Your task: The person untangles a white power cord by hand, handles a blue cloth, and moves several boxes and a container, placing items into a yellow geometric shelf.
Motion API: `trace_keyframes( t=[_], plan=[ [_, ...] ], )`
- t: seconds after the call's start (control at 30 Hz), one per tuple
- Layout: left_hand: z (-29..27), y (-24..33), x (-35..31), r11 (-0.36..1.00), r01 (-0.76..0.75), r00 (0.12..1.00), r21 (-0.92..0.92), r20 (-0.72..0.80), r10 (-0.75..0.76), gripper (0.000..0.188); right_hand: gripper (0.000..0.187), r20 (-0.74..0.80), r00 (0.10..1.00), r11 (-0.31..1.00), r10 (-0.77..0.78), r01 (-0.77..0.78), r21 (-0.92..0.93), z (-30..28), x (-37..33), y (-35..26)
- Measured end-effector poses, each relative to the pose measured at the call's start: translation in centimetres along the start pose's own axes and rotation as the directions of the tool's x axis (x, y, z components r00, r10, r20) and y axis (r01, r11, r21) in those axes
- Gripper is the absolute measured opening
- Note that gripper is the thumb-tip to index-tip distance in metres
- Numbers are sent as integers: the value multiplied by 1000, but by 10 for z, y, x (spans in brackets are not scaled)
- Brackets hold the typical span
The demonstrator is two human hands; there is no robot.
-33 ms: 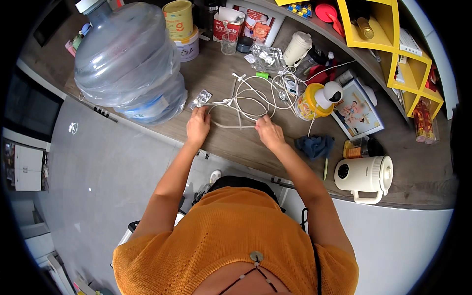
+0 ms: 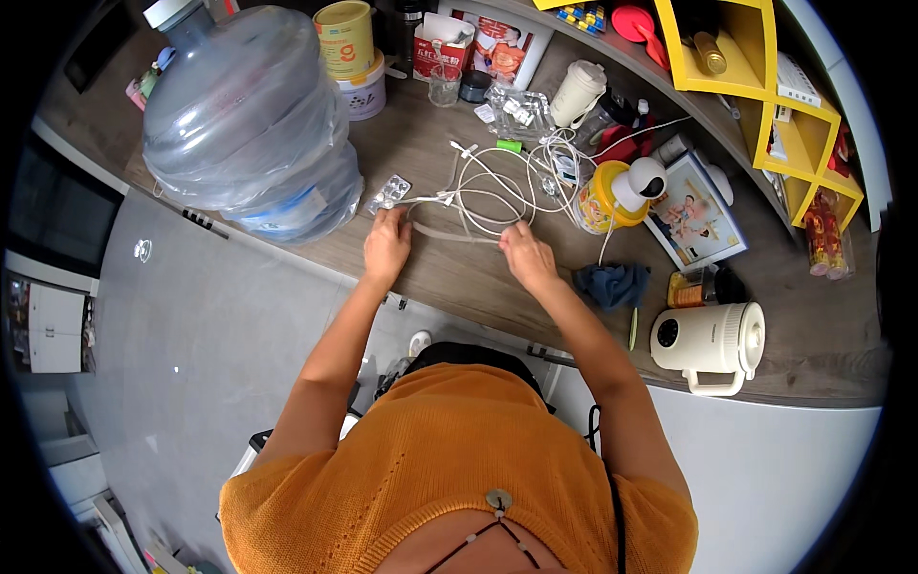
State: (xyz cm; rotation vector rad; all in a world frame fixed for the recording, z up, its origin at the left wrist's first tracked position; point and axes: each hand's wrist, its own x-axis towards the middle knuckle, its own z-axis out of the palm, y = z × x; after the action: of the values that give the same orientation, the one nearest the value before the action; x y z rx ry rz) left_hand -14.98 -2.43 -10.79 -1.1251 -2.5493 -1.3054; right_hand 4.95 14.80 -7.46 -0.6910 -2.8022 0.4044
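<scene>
My left hand (image 2: 386, 249) rests at the near side of the wooden counter, its fingers closed on a white cable (image 2: 457, 236). A stretch of that cable runs, slightly blurred, to my right hand (image 2: 527, 256), which pinches it too. Just beyond lie loose loops of white cable (image 2: 496, 196), tangled toward the right. Beside my left fingertips is a silver blister pack (image 2: 391, 191). A small green object (image 2: 509, 146) sits past the loops. My fingers hide the exact grip points.
At left stands a big plastic-wrapped water jug (image 2: 251, 124). To the right are a yellow tub (image 2: 595, 201) with a white camera (image 2: 639, 184), a framed picture (image 2: 692, 215), a dark blue cloth (image 2: 614, 285) and a cream electric kettle (image 2: 710, 344). Yellow shelves (image 2: 765, 96) rise at back right.
The stretch of cable between my hands has shifted a little away from me and looks blurred. Both hands stay almost in place.
</scene>
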Motion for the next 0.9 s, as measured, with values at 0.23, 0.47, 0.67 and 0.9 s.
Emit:
trace_keyframes(
  t=[0.23,0.47,0.67,0.9],
  plan=[
    [4,29,8,994,20,999,-109,43,-16,27,7,-258,937,863,236,-79,500,-35,8,21],
    [22,46,9,985,57,991,-162,125,-37,30,10,-384,883,589,270,164,791,-100,17,13],
    [26,61,8,980,81,985,-183,166,-50,33,10,-493,816,466,303,324,823,-160,3,-9],
    [40,80,6,970,63,976,-235,219,-10,34,12,-598,726,480,340,413,774,-200,-33,-19]
  ],
)
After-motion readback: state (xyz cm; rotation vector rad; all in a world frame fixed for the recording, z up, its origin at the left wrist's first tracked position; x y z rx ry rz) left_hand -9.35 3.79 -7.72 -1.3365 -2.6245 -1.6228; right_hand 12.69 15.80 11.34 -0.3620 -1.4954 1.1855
